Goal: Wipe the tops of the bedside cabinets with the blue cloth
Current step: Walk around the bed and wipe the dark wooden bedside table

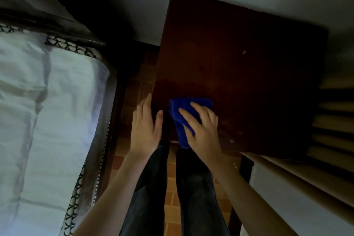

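We look straight down at a dark wooden bedside cabinet (239,74) filling the centre and right of the frame, its top the tabletop being wiped. The blue cloth (182,119) lies folded at the lower left part of that tabletop, near its front edge, with one end hanging just over the edge. Our right hand (201,130) lies flat on the cloth, fingers spread across it; its grip is wide, pressing rather than pinching. Our left hand (146,130) is just beside the cloth at the cabinet's left front corner, fingers straight and together, its grip wide and holding nothing. Dark trousers (172,188) and a tiled floor (172,209) show below. A bed with pale sheets (38,111) fills the left of the frame.
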